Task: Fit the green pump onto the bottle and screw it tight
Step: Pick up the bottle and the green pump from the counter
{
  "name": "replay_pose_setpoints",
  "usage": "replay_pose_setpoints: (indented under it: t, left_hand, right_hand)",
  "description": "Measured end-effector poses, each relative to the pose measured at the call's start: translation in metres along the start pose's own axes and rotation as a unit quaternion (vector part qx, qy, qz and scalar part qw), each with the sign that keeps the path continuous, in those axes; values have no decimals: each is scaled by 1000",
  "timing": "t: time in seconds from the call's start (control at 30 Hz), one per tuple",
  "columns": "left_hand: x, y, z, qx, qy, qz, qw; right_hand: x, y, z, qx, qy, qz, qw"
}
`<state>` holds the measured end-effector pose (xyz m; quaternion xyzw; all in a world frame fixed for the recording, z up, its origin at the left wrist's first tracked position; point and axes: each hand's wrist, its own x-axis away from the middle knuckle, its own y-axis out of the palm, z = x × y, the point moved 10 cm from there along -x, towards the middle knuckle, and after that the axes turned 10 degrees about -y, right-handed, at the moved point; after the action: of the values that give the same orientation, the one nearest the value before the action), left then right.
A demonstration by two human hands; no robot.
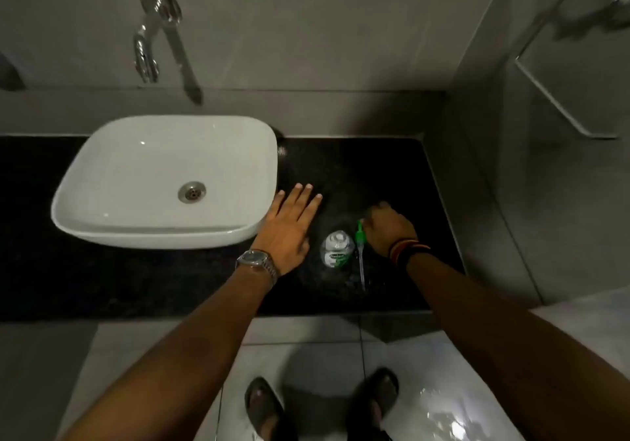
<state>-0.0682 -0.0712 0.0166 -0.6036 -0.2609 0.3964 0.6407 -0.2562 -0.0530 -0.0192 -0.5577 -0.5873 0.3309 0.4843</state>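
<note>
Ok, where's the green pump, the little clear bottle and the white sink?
green plastic pump [360, 235]: head view, on its collar.
small clear plastic bottle [335, 249]: head view, on its body.
white ceramic sink [112, 174]: head view, on its inner wall.

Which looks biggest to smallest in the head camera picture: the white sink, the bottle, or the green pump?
1. White sink, by far the largest.
2 and 3. Bottle and green pump look close: the pump with its tube is longer, the bottle fatter, so no clear ranking.

Left grip [289, 227] flat, splayed; right grip [387, 227] curled
</note>
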Motion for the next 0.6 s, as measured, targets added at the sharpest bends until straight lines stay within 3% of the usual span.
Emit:
replay_pose_setpoints:
  t: [0.1,0.27,0.5,0.6]
  left_hand:
    - [10,28,7,45,-1,-41,998]
    - [15,36,16,111,-37,6,993]
    - [11,35,16,175,-63,39,982]
    - [11,38,14,184,-67,43,980]
  right_hand:
    - [1,25,27,-18,66,-31,997]
    - [-4,40,38,-91,144,-45,984]
    - [-19,56,38,-85,175,-73,978]
    - [-16,51,41,-136,182,-65,972]
